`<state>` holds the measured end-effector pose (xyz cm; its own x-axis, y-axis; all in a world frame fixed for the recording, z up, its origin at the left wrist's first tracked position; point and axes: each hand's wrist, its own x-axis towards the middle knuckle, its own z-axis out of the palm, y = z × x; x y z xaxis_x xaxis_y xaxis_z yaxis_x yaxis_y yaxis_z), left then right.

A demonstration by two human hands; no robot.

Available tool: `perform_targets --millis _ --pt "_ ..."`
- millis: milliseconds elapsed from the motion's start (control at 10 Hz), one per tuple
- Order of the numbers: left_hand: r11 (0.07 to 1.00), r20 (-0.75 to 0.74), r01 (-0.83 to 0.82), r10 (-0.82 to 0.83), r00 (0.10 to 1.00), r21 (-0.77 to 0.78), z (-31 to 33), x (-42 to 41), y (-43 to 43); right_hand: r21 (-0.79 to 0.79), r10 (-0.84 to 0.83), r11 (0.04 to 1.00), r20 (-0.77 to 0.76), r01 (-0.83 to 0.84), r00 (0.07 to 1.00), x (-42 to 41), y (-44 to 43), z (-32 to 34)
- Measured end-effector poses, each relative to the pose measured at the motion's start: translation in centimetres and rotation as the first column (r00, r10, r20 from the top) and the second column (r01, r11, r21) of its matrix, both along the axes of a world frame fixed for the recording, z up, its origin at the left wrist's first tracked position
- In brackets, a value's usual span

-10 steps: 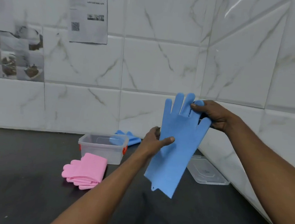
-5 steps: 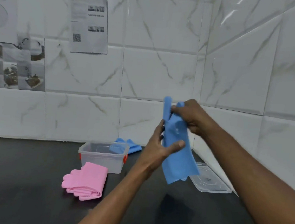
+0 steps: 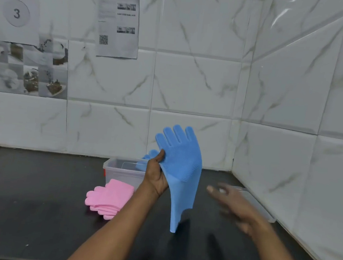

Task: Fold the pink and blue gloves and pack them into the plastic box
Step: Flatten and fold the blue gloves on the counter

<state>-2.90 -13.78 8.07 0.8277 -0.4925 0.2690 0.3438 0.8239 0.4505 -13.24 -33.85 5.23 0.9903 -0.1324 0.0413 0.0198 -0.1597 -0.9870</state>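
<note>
Glove [image 3: 180, 168], blue: pinched upright by left hand [image 3: 155, 176]; right hand [image 3: 232, 205] beside it, blurred, seemingly open, empty. Risk: one-handed grip slips.

Left hand [image 3: 155, 177] grips upright blue glove [image 3: 181, 166]; blurred right hand [image 3: 232, 203] apart, empty.

Two blue gloves [image 3: 181, 164]; pink gloves [image 3: 108, 200], count unclear; one box [image 3: 121, 172]; one lid [image 3: 263, 208].

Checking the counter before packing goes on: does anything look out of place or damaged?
Nothing stands out. Pink gloves lie folded beside the open plastic box; the left hand holds a blue glove, intact.
</note>
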Motion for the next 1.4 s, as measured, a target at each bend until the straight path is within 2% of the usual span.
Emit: perform_targets --millis 100,200,300,400,500,600,700,800,900,1000,1100,1200,1300,1400 --pt "0.998 -0.047 -0.023 0.021 0.999 -0.054 0.1 -0.8 -1.3 0.420 0.145 0.901 -0.063 -0.105 0.987 0.8 2.4 -4.8" --pt "0.986 -0.084 -0.054 0.041 0.996 -0.157 0.3 -1.8 -2.2 0.715 0.209 0.686 -0.015 -0.136 0.978 1.4 4.2 -5.8" --pt "0.964 -0.016 -0.132 0.132 0.991 -0.229 0.3 -2.2 -1.3 0.828 0.045 0.553 0.085 -0.095 0.995 2.1 3.9 -5.1" --pt "0.946 -0.003 -0.196 0.202 0.979 -0.257 -0.7 -2.6 0.4 0.760 -0.122 0.645 0.003 0.078 0.992 2.3 2.2 -3.8" --pt "0.931 -0.137 -0.247 0.216 0.967 -0.270 -1.9 -3.6 0.5 0.587 -0.115 0.798 -0.076 0.137 0.991 2.9 2.9 -4.5" --pt "0.936 -0.208 -0.176 0.115 0.971 -0.305 -1.5 -5.4 -1.2 0.688 0.092 0.725 -0.114 0.012 0.989 2.7 6.0 -6.3" --pt "0.927 -0.180 -0.157 0.100 0.979 -0.340 -0.1 -6.3 -2.4 0.810 0.287 0.567 -0.021 -0.152 0.958 2.4 7.8 -6.8" --pt "0.930 -0.095 -0.156 0.131 0.987 -0.332 1.6 -7.5 -2.5 0.854 0.217 0.466 0.141 -0.230 0.966 1.9 7.9 -5.8" --pt "0.939 0.017 -0.223 0.236 0.972 -0.261 0.6 -7.3 -0.7 0.837 0.031 0.490 0.262 -0.243 0.965 1.7 4.9 -4.4" --pt "0.958 0.030 -0.249 0.255 0.966 -0.141 -1.6 -6.3 1.7 0.612 -0.079 0.790 0.152 -0.031 0.985 1.4 -0.2 -4.0" --pt "0.898 0.193 -0.016 0.113 0.975 -0.441 -5.4 -6.2 3.3 0.208 -0.164 0.964 -0.030 0.166 0.986 1.0 -3.7 -4.7" --pt "0.771 -0.340 -0.347 0.572 0.746 0.534 -8.1 -4.8 5.0 -0.089 -0.185 0.981 -0.127 0.175 0.974 1.2 -4.4 -5.7" --pt "0.567 0.003 -0.371 0.544 0.839 0.735 -9.5 -6.4 6.6 -0.268 -0.319 0.917 -0.049 0.295 0.946 1.6 -4.4 -7.0" --pt "-0.020 0.503 -0.573 0.503 0.703 0.819 -9.6 -6.0 6.7 -0.403 -0.463 0.788 0.111 0.466 0.879 1.9 -4.2 -7.8"
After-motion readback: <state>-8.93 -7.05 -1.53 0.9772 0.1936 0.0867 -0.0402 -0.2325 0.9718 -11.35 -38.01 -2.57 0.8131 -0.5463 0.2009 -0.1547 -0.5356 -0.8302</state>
